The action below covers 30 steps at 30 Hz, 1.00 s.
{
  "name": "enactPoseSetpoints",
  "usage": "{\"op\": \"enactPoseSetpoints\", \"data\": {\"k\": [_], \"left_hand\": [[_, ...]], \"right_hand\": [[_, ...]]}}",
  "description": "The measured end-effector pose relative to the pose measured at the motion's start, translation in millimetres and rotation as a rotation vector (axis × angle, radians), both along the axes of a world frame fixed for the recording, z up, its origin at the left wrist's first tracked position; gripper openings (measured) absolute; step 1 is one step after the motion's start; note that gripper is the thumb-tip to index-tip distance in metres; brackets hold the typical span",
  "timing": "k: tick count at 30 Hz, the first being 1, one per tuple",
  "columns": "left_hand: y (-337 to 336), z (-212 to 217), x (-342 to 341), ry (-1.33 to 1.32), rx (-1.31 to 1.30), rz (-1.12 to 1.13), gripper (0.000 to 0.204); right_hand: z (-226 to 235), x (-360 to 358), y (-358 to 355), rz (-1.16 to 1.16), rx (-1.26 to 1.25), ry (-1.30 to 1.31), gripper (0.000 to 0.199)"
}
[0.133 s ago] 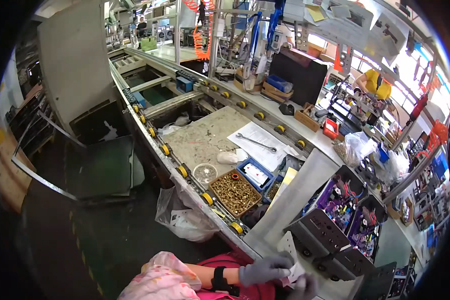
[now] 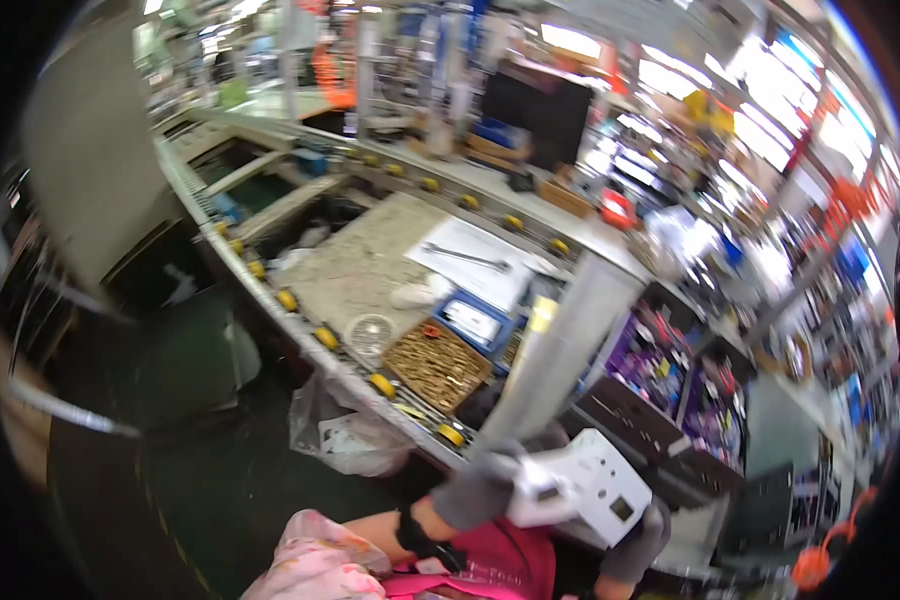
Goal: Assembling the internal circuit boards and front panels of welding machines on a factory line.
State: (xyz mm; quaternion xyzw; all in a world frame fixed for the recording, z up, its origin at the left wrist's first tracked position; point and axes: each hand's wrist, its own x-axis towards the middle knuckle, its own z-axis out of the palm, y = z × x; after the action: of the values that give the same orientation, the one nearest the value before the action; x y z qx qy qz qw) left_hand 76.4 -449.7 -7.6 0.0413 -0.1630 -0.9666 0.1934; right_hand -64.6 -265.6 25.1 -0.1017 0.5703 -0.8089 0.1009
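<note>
Your gloved left hand and right hand grip a white box at both ends, steadying it near the workbench.

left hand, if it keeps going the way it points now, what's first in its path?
Left hand points right, onto the white device it already grips. Past that, probably the right hand on the device's far side; motion blur leaves depth unclear.
</note>
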Motion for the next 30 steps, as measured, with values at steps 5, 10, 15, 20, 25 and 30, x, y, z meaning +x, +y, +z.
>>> {"op": "enactPoseSetpoints", "data": {"k": [5, 10, 15, 20, 25, 30], "left_hand": [[-46.6, 44.1, 14.5, 0.106, -0.161, 0.319, 0.003], [-1.0, 53.8, -5.8, -0.289, -1.143, 0.231, 0.022], [35.5, 80.0, -26.0, -0.273, -2.137, 0.185, 0.020], [4.6, 78.1, -18.1, -0.182, -1.950, 0.278, 0.016], [-33.4, 77.5, -24.3, -0.193, -1.621, 0.097, 0.015], [-51.8, 71.1, -48.0, -0.328, -1.482, -0.020, 0.023]], "right_hand": [[-16.8, -21.3, 34.1, -0.102, 0.064, 0.032, 0.021], [3.6, 8.0, 20.9, -0.138, 0.286, 0.236, 0.014], [21.8, 32.2, 5.3, 0.126, 0.416, 0.504, 0.013], [23.5, 14.0, 13.2, 0.278, 0.297, 0.607, 0.044], [-2.3, -17.5, 15.6, 0.161, 0.365, 0.417, 0.031], [-0.6, -27.7, 0.2, 0.161, 0.444, 0.319, 0.019]]}}
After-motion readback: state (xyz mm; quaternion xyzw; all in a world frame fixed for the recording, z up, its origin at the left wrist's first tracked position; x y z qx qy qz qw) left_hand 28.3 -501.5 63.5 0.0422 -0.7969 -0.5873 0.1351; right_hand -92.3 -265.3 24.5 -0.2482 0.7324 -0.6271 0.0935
